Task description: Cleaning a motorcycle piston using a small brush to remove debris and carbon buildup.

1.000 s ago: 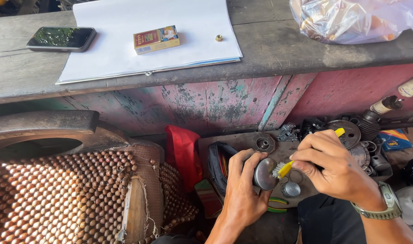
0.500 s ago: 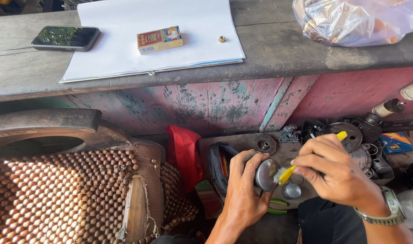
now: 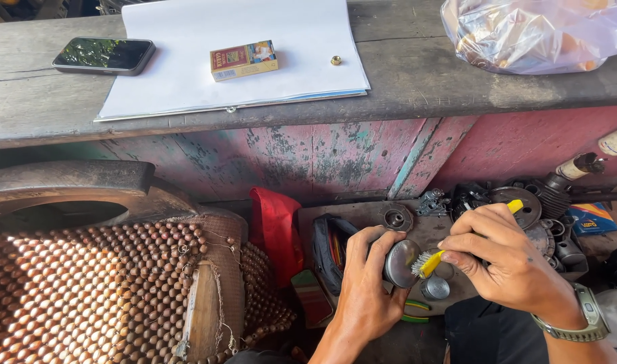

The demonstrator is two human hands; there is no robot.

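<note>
The weathered grey wooden bench top (image 3: 416, 81) spans the upper frame, above a front board of peeling pink and green paint (image 3: 335, 158). At 9 o'clock from the hands lies the brown wooden-bead seat cover (image 3: 106, 290), draped over a dark curved rim (image 3: 66, 178). On the bench rest a white paper pad (image 3: 254, 27), a clear plastic bag of parts (image 3: 538, 34) at 1 o'clock, a black smartphone (image 3: 103, 55) at 11 o'clock, a small red-and-yellow cardboard box (image 3: 244, 60), and a small brass nut (image 3: 335, 60).

Below the bench, a red cloth (image 3: 275, 226) hangs beside a grey tray of dark metal engine parts (image 3: 524, 202).

The left hand (image 3: 366, 290) is closed around a round grey metal disc part (image 3: 399, 263), held low at centre frame with its face turned toward 3 o'clock. The right hand (image 3: 504, 259), with a grey wristwatch (image 3: 588, 320), grips a yellow-handled brush (image 3: 433, 263) in a narrow pinch.

Change since the earlier views: the brush head has stayed pressed against the disc face, shifting only slightly along it, and the disc has kept its position. This indicates that scrubbing of the disc face is ongoing rather than finished.
</note>
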